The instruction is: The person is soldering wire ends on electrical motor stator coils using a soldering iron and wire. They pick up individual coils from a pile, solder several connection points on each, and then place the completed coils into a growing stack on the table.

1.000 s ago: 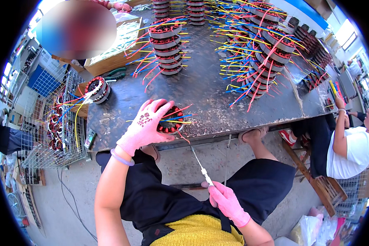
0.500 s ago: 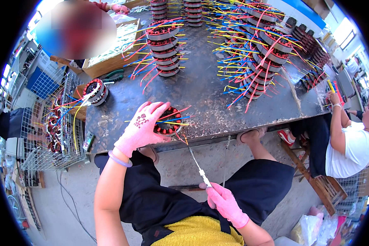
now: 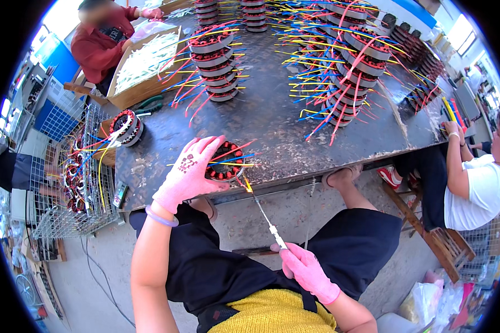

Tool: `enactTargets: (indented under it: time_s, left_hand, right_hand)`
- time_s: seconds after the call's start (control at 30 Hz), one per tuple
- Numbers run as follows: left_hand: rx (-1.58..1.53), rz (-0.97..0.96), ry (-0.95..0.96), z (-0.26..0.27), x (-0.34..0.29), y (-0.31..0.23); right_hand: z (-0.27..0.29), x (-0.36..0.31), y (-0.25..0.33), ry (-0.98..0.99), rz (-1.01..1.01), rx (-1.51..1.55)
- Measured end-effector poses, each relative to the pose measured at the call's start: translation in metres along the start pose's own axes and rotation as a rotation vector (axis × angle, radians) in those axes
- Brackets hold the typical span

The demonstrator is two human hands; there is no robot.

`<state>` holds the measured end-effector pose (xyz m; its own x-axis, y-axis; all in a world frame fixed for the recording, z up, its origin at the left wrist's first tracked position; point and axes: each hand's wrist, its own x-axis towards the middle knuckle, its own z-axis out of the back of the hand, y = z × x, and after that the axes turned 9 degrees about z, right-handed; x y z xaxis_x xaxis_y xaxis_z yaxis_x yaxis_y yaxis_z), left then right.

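Note:
At the table's near edge, my left hand (image 3: 186, 172), in a pink glove, is wrapped round the left side of a motor stator (image 3: 226, 173). The stator is tilted, its black and red windings facing up, with red, blue and yellow leads pointing right. Over my lap, my right hand (image 3: 308, 273), also gloved in pink, grips the white handle of a thin-stemmed torch (image 3: 264, 213). An orange flame (image 3: 248, 185) shows at the torch's tip, just beside the stator's lower right rim and a short red lead. My left palm hides part of the stator.
Stacked stators with coloured leads stand at centre (image 3: 219, 72) and right (image 3: 353, 77) on the dark table (image 3: 283, 130). A lone stator (image 3: 126, 128) sits at left, near green-handled pliers (image 3: 150, 104) and a carton (image 3: 146, 69). A wire basket (image 3: 66, 222) adjoins. Co-workers sit far left and right.
The flame at the torch's tip looks brighter and larger. My hands keep nearly the same place and grip. The whole view has shifted slightly, and the far-left co-worker's arms now show.

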<state>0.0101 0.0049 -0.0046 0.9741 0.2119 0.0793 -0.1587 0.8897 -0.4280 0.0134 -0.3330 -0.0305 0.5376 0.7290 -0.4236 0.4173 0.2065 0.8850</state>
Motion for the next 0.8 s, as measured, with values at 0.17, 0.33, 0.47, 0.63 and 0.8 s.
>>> enactTargets:
  time_s: [0.17,0.33,0.47,0.63,0.8]
  left_hand:
    - [0.008,0.049,0.010,-0.0027,-0.0012,0.0020]
    - [0.022,0.051,0.025,0.0005,-0.0003,-0.0025]
    - [0.024,0.050,0.027,0.0011,-0.0001,-0.0028]
    - [0.026,0.065,0.032,0.0013,-0.0006,-0.0047]
    - [0.048,0.058,0.007,-0.0016,-0.0002,-0.0024]
  right_hand:
    - [-0.0009,0.0027,0.0038,0.006,-0.001,-0.064]
    - [-0.0008,0.0008,0.0029,-0.012,0.005,-0.048]
    - [0.0011,0.0017,0.0013,0.004,0.035,-0.072]
    - [-0.0001,0.0018,0.0033,0.002,0.011,-0.066]
    - [-0.0014,0.0001,0.0005,-0.017,0.023,0.031]
